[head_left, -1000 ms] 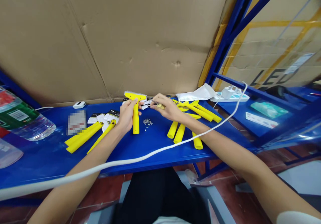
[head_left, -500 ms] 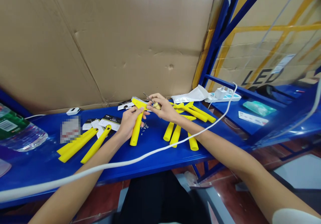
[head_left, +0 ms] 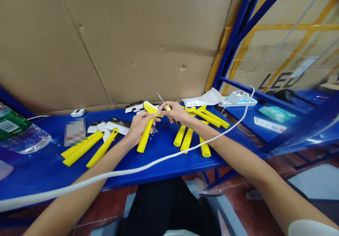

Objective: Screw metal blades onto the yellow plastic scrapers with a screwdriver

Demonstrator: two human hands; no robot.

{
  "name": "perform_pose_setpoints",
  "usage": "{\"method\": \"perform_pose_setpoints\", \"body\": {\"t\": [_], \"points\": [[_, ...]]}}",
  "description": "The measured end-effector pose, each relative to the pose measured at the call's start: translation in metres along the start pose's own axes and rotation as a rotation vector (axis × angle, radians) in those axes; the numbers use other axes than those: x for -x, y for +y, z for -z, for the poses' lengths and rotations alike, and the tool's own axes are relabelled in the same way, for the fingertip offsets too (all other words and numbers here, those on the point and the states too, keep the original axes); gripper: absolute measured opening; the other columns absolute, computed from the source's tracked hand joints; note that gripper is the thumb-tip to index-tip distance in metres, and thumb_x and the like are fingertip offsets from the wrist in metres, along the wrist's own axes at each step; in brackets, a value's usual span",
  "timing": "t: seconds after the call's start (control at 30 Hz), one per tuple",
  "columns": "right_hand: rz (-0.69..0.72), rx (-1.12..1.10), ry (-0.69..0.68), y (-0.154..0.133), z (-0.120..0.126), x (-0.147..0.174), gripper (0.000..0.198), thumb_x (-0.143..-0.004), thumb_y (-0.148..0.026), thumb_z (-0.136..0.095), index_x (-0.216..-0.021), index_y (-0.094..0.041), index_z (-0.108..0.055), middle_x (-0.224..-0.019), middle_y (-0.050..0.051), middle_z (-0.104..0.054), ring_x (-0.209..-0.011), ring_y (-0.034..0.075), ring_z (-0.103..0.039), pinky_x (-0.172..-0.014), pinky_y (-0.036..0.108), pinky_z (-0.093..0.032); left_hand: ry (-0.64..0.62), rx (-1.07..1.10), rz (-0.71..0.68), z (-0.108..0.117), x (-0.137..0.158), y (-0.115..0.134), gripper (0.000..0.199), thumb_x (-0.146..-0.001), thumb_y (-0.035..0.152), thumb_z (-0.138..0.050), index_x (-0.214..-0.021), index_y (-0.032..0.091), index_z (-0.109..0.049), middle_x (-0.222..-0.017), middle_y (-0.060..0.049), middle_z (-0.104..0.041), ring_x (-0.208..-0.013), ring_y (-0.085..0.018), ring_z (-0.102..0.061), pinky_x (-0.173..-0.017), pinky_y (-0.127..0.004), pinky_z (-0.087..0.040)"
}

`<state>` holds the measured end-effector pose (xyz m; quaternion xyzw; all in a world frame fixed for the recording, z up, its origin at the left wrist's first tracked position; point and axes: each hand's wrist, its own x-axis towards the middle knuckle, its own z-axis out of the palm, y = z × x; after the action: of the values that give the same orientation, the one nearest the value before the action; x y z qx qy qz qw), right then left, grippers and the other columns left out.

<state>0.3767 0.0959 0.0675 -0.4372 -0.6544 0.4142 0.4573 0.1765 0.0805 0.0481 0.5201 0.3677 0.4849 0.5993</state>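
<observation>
My left hand (head_left: 139, 126) is wrapped round a yellow scraper (head_left: 144, 139) with a tubular handle and a wide head, tilted above the blue shelf. In my right hand (head_left: 177, 112) is a screwdriver (head_left: 167, 107) with a pale yellow handle, its thin shaft pointing up and left, off the scraper. The right fingertips are at the edge of the scraper head; whether they also pinch a small part cannot be made out. Small screws (head_left: 154, 128) lie scattered on the shelf just behind the left hand.
More yellow scrapers (head_left: 187, 140) lie to the right, and several yellow handles (head_left: 84, 149) to the left. Black-and-white cards (head_left: 118, 125), a bottle (head_left: 21, 133) and a power strip (head_left: 239, 101) stand around. A white cable (head_left: 148, 166) crosses in front of my arms. Cardboard (head_left: 148, 45) walls the back.
The right hand has turned slightly, and the screwdriver shaft now points more steeply upward. The scraper head has tilted a little in my left hand. The view has shifted slightly.
</observation>
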Motion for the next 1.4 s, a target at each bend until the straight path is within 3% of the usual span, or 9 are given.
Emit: {"method": "perform_pose_setpoints", "body": {"t": [0.13,0.33,0.43,0.5,0.57,0.7,0.87,1.23,1.4], "points": [[-0.03,0.008,-0.034,0.002,0.0,0.0,0.05,-0.069,-0.048,-0.097,-0.096,-0.02,-0.065,-0.054,-0.009,-0.054,-0.042,0.009,-0.047,-0.035,0.022,-0.047,0.01,-0.002,0.03,-0.001,-0.001,-0.001,0.024,-0.083,0.034,-0.087,-0.086,0.014,-0.074,-0.081,-0.014,-0.079,-0.048,-0.011,-0.058,-0.037,-0.021,-0.047],[0.0,0.097,-0.039,0.005,-0.003,0.0,0.047,-0.084,-0.059,-0.084,-0.102,-0.022,-0.062,-0.055,-0.009,-0.052,-0.043,0.012,-0.048,-0.039,0.025,-0.048,0.029,0.031,0.024,-0.001,-0.001,-0.001,0.025,-0.081,0.033,-0.089,-0.086,0.014,-0.073,-0.085,-0.015,-0.08,-0.051,-0.012,-0.06,-0.037,-0.021,-0.047],[0.052,0.214,0.037,0.008,0.0,-0.002,0.038,-0.097,-0.056,-0.069,-0.108,-0.021,-0.06,-0.066,-0.005,-0.058,-0.049,0.014,-0.052,-0.045,0.027,-0.048,0.084,0.068,-0.04,0.002,-0.003,0.003,0.025,-0.081,0.033,-0.088,-0.084,0.015,-0.069,-0.091,-0.014,-0.08,-0.056,-0.012,-0.061,-0.039,-0.02,-0.046],[0.115,0.32,0.06,0.009,0.003,-0.002,0.028,-0.098,-0.046,-0.069,-0.105,-0.019,-0.062,-0.081,0.001,-0.067,-0.061,0.016,-0.059,-0.056,0.028,-0.05,0.153,0.106,-0.125,0.004,-0.005,0.009,0.026,-0.083,0.034,-0.086,-0.081,0.017,-0.066,-0.091,-0.011,-0.08,-0.058,-0.011,-0.06,-0.041,-0.019,-0.046],[0.197,0.426,-0.001,0.008,0.004,0.0,0.018,-0.095,-0.035,-0.073,-0.098,-0.018,-0.067,-0.093,0.004,-0.072,-0.078,0.018,-0.064,-0.073,0.031,-0.051,0.232,0.157,-0.234,0.008,-0.006,0.016,0.026,-0.085,0.034,-0.084,-0.08,0.018,-0.065,-0.091,-0.009,-0.08,-0.061,-0.011,-0.061,-0.043,-0.018,-0.046],[0.322,0.562,-0.306,0.008,0.0,0.007,0.011,-0.091,-0.029,-0.08,-0.094,-0.019,-0.075,-0.101,0.005,-0.078,-0.095,0.021,-0.068,-0.092,0.033,-0.047,0.328,0.233,-0.377,0.014,-0.007,0.031,0.028,-0.086,0.033,-0.085,-0.077,0.02,-0.062,-0.091,-0.009,-0.08,-0.062,-0.011,-0.061,-0.044,-0.019,-0.045],[0.342,0.681,-0.519,0.013,-0.008,0.009,0.01,-0.095,-0.028,-0.077,-0.101,-0.02,-0.079,-0.103,0.007,-0.079,-0.095,0.022,-0.069,-0.089,0.033,-0.047,0.335,0.258,-0.367,0.016,-0.009,0.033,0.026,-0.087,0.03,-0.083,-0.076,0.02,-0.061,-0.089,-0.009,-0.079,-0.061,-0.011,-0.06,-0.043,-0.02,-0.044],[0.308,0.793,-0.514,0.016,-0.004,0.006,0.011,-0.093,-0.015,-0.067,-0.098,-0.019,-0.076,-0.094,0.005,-0.077,-0.083,0.019,-0.066,-0.076,0.028,-0.041,0.294,0.206,-0.321,0.016,-0.01,0.024,0.024,-0.086,0.032,-0.084,-0.081,0.019,-0.065,-0.093,-0.01,-0.08,-0.061,-0.011,-0.06,-0.044,-0.02,-0.045],[0.293,0.838,-0.498,0.017,-0.003,0.006,0.011,-0.094,-0.015,-0.066,-0.1,-0.018,-0.075,-0.1,0.007,-0.078,-0.088,0.02,-0.066,-0.079,0.029,-0.042,0.282,0.2,-0.306,0.017,-0.011,0.023,0.024,-0.086,0.032,-0.084,-0.082,0.019,-0.064,-0.095,-0.01,-0.081,-0.063,-0.012,-0.062,-0.044,-0.02,-0.046]]}}
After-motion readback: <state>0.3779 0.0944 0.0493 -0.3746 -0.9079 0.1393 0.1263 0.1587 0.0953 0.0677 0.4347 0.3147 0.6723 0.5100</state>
